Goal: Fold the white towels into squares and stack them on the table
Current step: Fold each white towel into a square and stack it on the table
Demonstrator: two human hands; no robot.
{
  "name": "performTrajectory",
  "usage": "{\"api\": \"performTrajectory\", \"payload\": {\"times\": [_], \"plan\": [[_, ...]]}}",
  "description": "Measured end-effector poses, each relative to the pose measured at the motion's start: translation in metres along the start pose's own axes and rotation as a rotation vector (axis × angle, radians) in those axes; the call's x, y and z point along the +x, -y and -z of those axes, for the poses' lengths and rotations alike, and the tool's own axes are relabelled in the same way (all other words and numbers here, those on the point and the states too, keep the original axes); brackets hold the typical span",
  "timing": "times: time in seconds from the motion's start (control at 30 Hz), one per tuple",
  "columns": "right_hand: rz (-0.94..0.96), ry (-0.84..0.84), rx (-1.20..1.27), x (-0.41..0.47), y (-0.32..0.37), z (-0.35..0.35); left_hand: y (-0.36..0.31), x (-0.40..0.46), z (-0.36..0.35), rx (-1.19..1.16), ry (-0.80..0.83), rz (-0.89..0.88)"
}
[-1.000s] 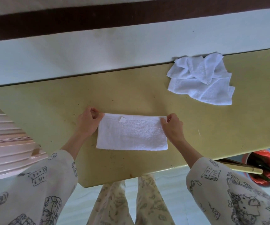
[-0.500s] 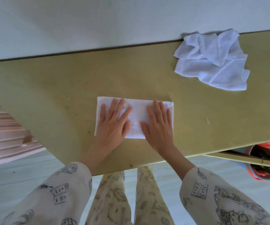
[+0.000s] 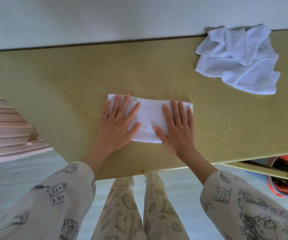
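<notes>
Yellow-green table (image 3: 70,80) ran along a pale wall (image 3: 105,18); crumpled white towels (image 3: 238,61) sat at its far right edge, well apart from us. Red-lined bin (image 3: 285,179) stood on the floor at right under the table. We had our left hand (image 3: 117,125) and right hand (image 3: 177,127) flat, fingers straight and spread, pressing the folded white towel (image 3: 148,122) lying near the front edge

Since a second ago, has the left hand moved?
Yes. The left hand went from pinching the folded towel at its left end to lying flat on it.
</notes>
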State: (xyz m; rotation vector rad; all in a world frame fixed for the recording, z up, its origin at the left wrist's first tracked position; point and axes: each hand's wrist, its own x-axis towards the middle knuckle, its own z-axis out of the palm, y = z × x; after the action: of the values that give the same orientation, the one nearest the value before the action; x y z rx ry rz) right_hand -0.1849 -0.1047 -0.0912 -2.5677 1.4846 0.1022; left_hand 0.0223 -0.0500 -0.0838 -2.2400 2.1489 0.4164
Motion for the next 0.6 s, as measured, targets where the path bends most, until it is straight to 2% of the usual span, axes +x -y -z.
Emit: {"api": "performTrajectory", "payload": {"times": [0.07, 0.1, 0.2, 0.27, 0.5, 0.6], "plan": [[-0.001, -0.004, 0.031, -0.002, 0.002, 0.005, 0.0, -0.005, 0.007, -0.145, -0.041, 0.095], [0.002, -0.018, 0.051, -0.002, 0.005, 0.009, -0.001, -0.009, 0.012, -0.216, -0.093, 0.197], [0.06, -0.052, 0.106, 0.001, 0.027, 0.017, -0.006, -0.022, 0.027, -0.356, -0.22, 0.71], [0.09, -0.03, 0.1, 0.003, 0.04, 0.013, -0.012, -0.026, 0.031, -0.384, -0.152, 0.93], [0.095, 0.017, 0.006, 0.007, 0.043, -0.005, -0.021, -0.018, 0.035, -0.429, 0.018, 0.948], [0.097, 0.03, 0.007, 0.007, 0.044, -0.004, -0.022, -0.014, 0.041, -0.493, 0.039, 0.928]]}}
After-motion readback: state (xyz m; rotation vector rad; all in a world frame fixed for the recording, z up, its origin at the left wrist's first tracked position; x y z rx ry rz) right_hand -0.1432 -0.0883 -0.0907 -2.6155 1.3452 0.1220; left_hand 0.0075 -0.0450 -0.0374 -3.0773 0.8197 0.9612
